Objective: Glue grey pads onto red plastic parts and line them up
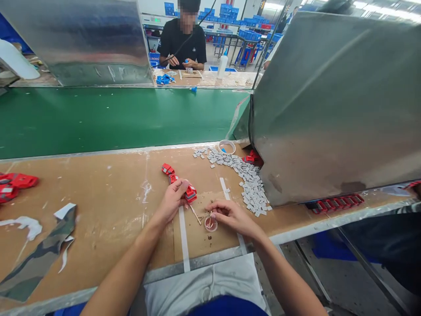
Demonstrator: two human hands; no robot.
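Observation:
Between the thumb and fingers of my left hand (173, 197) is a small red plastic part (191, 193), held over the cardboard. Two more red parts (168, 169) lie just beyond that hand. My right hand (230, 215) pinches a thin stick (210, 216) whose lower end is in a small round cup (211, 224) with a reddish inside. A second thin stick (195, 215) lies on the cardboard between the hands. Many small grey rectangular pieces (251, 186) are spread in a heap beyond my right hand.
A roll of tape (226, 147) sits at the heap's far end. Metal panels (342, 109) stand at right and far left. Beyond the green belt (115, 118), a person (183, 44) handles small parts. Red parts (19, 182) and a camouflage cloth strip (42, 254) lie at left.

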